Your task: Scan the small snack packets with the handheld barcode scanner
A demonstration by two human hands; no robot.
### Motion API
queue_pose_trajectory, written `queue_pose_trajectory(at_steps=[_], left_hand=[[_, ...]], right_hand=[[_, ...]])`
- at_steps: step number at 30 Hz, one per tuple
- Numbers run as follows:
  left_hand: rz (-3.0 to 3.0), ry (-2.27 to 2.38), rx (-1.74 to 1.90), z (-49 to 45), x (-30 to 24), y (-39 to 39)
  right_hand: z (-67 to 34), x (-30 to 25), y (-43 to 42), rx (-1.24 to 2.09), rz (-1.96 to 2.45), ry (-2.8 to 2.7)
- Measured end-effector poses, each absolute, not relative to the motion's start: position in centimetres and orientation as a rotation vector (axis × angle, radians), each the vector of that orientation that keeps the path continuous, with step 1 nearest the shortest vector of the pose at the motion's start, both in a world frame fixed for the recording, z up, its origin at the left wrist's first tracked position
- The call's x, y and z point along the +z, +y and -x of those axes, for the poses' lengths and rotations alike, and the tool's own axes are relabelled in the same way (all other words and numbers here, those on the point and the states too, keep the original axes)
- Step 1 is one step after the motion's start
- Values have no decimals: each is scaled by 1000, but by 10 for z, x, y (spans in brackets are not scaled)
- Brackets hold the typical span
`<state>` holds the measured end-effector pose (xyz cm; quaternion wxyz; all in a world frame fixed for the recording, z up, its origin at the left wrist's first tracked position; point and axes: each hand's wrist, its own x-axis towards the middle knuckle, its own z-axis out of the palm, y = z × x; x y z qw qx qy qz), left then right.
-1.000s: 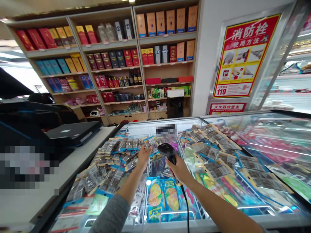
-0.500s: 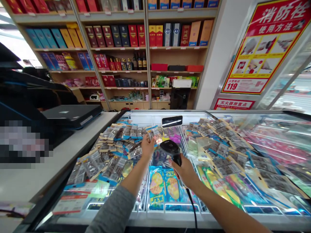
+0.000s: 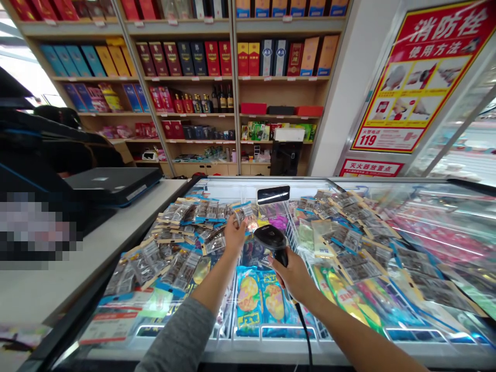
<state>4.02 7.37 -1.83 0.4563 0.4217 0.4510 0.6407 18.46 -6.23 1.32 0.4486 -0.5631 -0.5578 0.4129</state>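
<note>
My right hand [image 3: 296, 276] is wrapped round the handle of a black barcode scanner [image 3: 270, 236], its head tilted toward the left and its cable trailing to the front edge. Just left of the scanner, my left hand [image 3: 234, 236] pinches a small clear snack packet [image 3: 243, 209] with a blue edge. Many similar packets [image 3: 186, 268] lie in a loose heap to the left, on the glass top of a chest freezer. Another spread of packets [image 3: 354, 263] covers the glass on the right. Beyond my hands lies a phone [image 3: 273, 195], its dark screen reflecting light.
Inside the freezer, blue ice-cream packs [image 3: 250, 302] sit in a white wire basket [image 3: 281, 330]. A counter [image 3: 34, 289] with a flat black device [image 3: 116, 183] runs along the left. Shelves [image 3: 194, 113] of boxed bottles stand behind, and a red poster [image 3: 422, 77] hangs at right.
Both hands stay almost in place, with the packet and scanner still held. The view has shifted very slightly.
</note>
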Motion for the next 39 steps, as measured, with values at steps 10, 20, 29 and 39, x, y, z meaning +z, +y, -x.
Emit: queue_pose_trajectory(at_steps=[10,20,29,39], left_hand=[[-1070,1138,1579,-39,-14,70],[-1086,1160,1575,-39,-14,69],[-1095,1163,1578,-38,-13,68],[-1084,1146,1570,-40,-11,67]], right_hand=[[-185,11,-65,943,1432,-1436],[-184,15,-68,930,1435,-1444],[-183,12,-68,928,1464,-1429],[-184,10,-68,937,1428,-1406]])
